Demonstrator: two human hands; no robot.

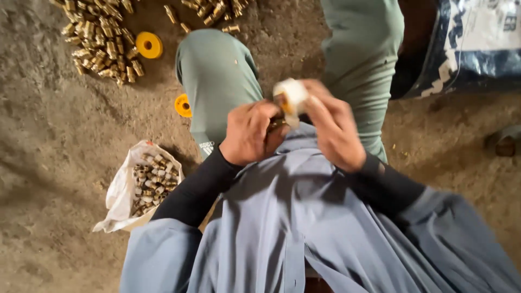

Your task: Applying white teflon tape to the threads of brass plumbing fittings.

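Mid-wrap, by the look of it: left hand [251, 133] is closed around a small brass fitting [277, 125] over the lap, and right hand [332, 130] pinches a white tape roll [291, 95] just above it. White bag [116, 190] on the floor's left edge holds white-wrapped fittings, seemingly done. Bare brass pile [100, 40] at the floor's top left corner, beside a yellow spool [148, 44], looks still to do.

Two yellow spools [148, 44], one white bag [116, 192], two heaps of brass fittings [100, 40].
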